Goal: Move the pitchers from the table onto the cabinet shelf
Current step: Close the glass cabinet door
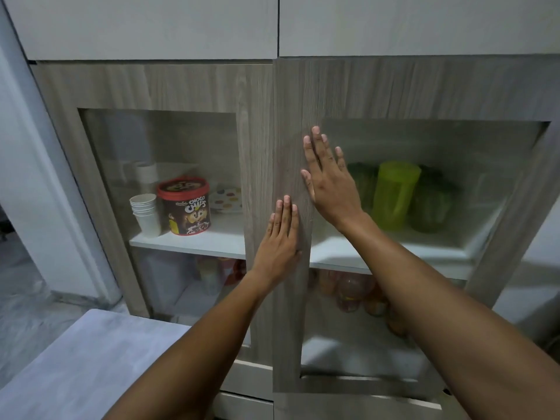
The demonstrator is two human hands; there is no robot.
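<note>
Both my hands lie flat on the wooden frame of the right cabinet door (291,122), fingers spread, holding nothing. My left hand (280,234) presses low on the frame's inner stile. My right hand (328,177) rests higher, its fingers partly over the glass pane. Behind that glass, a lime green pitcher (394,195) stands on the white shelf (394,253), with darker green pitchers beside it, one to its left (362,183) and one to its right (430,207). The right door's frame stands slightly forward of the left door.
Behind the left glass door (157,165) the shelf holds stacked paper cups (147,213), a red-lidded Choco Chips tub (186,206) and a dotted plate (227,198). Coloured containers (353,291) fill the lower shelf. A grey table (85,362) sits at the lower left.
</note>
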